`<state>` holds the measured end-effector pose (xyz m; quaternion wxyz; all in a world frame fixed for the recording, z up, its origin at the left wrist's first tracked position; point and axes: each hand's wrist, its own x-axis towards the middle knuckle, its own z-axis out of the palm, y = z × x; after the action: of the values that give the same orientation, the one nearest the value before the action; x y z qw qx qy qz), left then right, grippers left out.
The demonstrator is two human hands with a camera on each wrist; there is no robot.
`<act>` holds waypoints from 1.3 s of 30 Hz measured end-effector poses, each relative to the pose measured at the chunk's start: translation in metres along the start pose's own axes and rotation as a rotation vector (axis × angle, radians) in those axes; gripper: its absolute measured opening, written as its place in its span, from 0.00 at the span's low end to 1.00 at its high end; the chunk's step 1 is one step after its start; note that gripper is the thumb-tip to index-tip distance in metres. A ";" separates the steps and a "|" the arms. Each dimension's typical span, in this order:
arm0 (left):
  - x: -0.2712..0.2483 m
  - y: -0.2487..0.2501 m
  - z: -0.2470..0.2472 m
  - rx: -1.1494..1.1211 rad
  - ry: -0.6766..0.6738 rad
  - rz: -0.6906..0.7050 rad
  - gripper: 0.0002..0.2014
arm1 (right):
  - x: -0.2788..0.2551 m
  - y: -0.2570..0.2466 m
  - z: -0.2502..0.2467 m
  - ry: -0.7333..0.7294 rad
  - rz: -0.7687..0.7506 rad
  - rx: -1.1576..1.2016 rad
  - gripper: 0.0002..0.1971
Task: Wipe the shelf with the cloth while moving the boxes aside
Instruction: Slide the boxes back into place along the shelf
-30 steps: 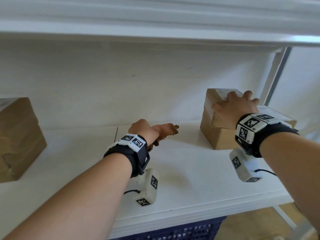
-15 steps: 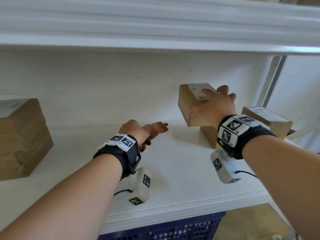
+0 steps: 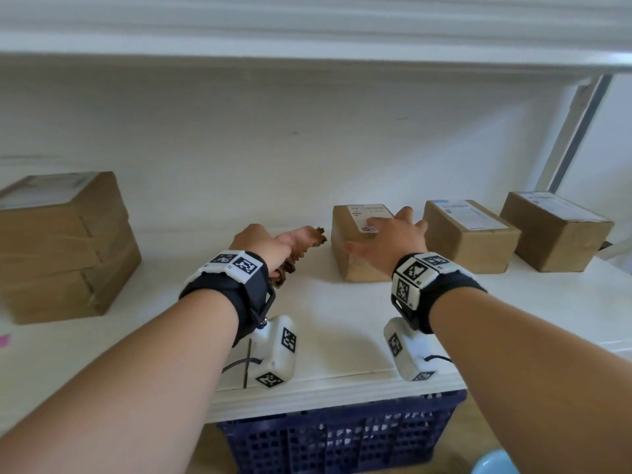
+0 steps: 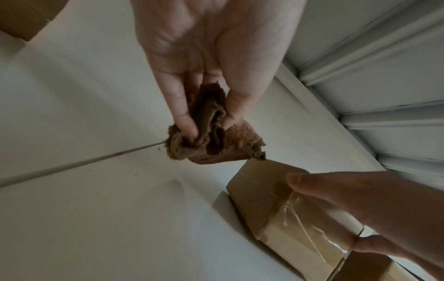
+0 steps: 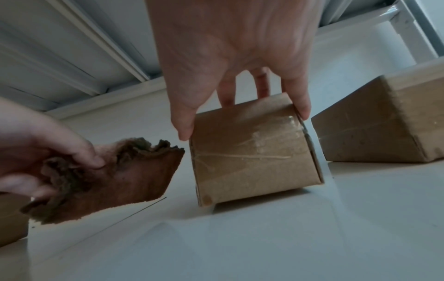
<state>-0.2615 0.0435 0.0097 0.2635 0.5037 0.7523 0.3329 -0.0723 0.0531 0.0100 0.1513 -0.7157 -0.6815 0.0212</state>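
**Small box on the shelf, cloth beside it**

The right hand (image 3: 393, 241) grasps the small box (image 3: 359, 254) from above, thumb on one side, fingers on the other. The box sits on the white shelf (image 3: 342, 323), its long side running toward 12 o'clock. It may be tipped a little; the view is blurry. At its 9 o'clock, the left hand (image 3: 263, 246) clenches the brown cloth (image 3: 313, 236), which points toward 1 o'clock.

The head view looks down onto the shelf (image 3: 342, 323) from above, while both wrist views sit low, close, sharing the box (image 5: 252, 152).
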 end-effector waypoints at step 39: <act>-0.085 -0.139 -0.175 0.009 0.200 -0.027 0.08 | -0.122 -0.189 -0.024 -0.025 -0.319 0.303 0.24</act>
<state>-0.4406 -0.1143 0.0207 0.1895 0.4588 0.7831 0.3747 -0.2582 -0.0659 0.0575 0.2500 -0.5675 -0.7770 0.1079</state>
